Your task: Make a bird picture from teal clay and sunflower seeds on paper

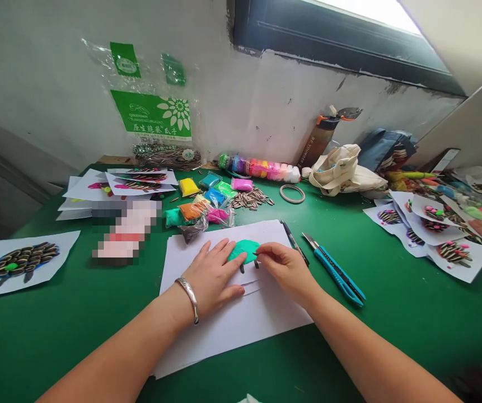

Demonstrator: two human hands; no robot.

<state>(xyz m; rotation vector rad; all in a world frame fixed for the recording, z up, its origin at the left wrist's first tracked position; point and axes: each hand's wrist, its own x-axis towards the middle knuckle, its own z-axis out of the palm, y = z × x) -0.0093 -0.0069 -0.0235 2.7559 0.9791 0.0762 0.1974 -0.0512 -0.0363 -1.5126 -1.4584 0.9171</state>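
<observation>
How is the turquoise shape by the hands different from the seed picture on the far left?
The turquoise shape looks plain; the seed picture has rows of striped seeds. The left hand touches the turquoise shape; no hand touches the seed picture. Both have white paper behind and dark strips below.
</observation>
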